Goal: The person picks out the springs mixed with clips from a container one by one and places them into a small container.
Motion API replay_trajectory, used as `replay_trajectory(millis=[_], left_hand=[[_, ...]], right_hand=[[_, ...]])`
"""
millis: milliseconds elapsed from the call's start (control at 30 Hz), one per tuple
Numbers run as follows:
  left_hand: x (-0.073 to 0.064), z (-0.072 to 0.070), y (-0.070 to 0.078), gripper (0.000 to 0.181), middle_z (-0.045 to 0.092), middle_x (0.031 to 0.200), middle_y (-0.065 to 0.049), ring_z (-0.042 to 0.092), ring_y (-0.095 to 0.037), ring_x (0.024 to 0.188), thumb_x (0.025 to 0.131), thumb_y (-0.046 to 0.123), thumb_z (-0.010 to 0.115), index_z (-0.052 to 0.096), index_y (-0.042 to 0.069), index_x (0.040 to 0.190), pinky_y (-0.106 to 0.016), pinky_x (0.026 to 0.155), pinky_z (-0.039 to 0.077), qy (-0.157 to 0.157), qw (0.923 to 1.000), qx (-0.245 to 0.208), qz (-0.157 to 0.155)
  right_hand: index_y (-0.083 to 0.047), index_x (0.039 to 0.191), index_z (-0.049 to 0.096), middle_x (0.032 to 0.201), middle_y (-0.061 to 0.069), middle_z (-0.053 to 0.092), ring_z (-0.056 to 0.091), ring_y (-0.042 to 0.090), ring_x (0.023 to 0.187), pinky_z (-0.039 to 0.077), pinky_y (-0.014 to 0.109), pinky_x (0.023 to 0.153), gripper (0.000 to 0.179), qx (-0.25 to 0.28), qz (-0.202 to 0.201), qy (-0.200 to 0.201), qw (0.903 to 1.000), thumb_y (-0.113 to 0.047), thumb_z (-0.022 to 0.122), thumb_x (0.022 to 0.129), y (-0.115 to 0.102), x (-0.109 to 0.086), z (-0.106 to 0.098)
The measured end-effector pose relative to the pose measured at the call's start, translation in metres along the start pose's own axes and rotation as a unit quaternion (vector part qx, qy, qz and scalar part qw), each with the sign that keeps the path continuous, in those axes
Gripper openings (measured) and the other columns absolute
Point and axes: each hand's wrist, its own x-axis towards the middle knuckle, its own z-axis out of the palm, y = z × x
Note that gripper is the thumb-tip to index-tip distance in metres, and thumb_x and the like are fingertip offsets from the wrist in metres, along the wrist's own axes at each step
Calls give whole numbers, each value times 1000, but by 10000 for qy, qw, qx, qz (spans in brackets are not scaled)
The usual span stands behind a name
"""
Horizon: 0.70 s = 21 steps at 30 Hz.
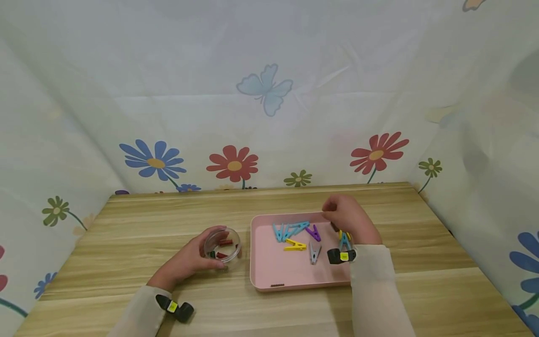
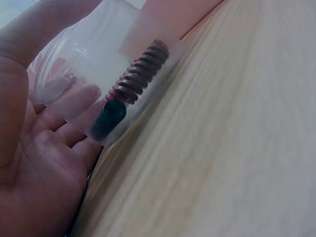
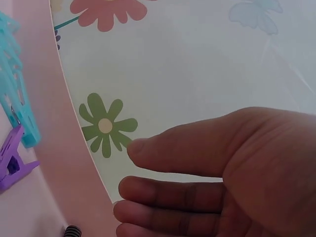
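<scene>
My left hand [image 1: 191,258] grips a clear round jar [image 1: 210,243] from the left, fingers and thumb around its wall. Inside the jar lie red coil springs [image 1: 226,243] and a green spring [image 2: 108,119]. My right hand [image 1: 348,216] is over the far right rim of a pink tray [image 1: 273,267]; thumb and fingers stand apart with nothing between them. A dark spring [image 3: 73,231] lies in the tray just below that hand. Another dark spring [image 1: 277,285] rests along the tray's near edge.
Blue clothespins [image 1: 290,230], a purple clothespin [image 1: 313,232], a yellow clothespin [image 1: 295,245] and a grey clothespin [image 1: 314,252] lie in the tray. More clothespins [image 1: 345,239] show partly behind the right wrist. The wooden table [image 1: 168,215] meets a flower-printed curtain [image 1: 189,121] at the back.
</scene>
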Motion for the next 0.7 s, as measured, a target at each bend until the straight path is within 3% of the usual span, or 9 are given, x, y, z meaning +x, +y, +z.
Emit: replay_trajectory(millis=[400, 700], left_hand=[[3, -2, 1, 81, 42, 151, -5, 34, -29, 144, 79, 22, 81, 35, 28, 145, -7, 103, 33, -2, 10000, 2, 81], [0, -1, -1, 83, 41, 152, -5, 33, -28, 144, 79, 22, 81, 34, 25, 147, -9, 105, 33, -9, 10000, -11, -51]], right_hand=[[-9, 108, 66, 102, 11, 66, 62, 26, 86, 54, 30, 70, 17, -123, 281, 134, 9994, -18, 62, 95, 3, 5, 1], [-5, 105, 67, 95, 12, 66, 59, 24, 78, 51, 28, 64, 15, -139, 353, 115, 9992, -14, 62, 94, 9, 8, 8]])
